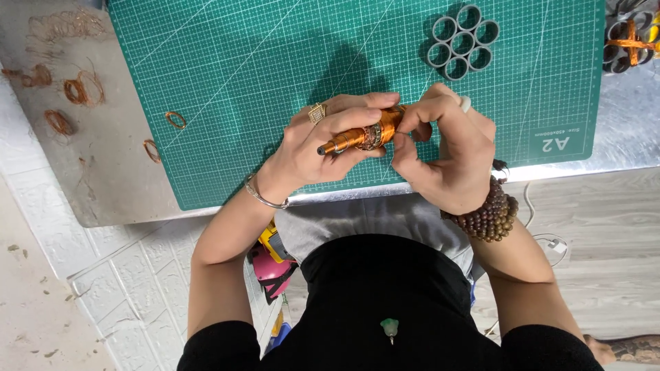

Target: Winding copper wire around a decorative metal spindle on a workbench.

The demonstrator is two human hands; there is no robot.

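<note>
Hands meet over green mat: left hand wraps copper-wound spindle; right hand fingertips pinch its far end.

Craft workbench, green cutting mat, copper wire coils, grey ring cluster, metal tabletop

Bright, even light; soft shadows.
</note>
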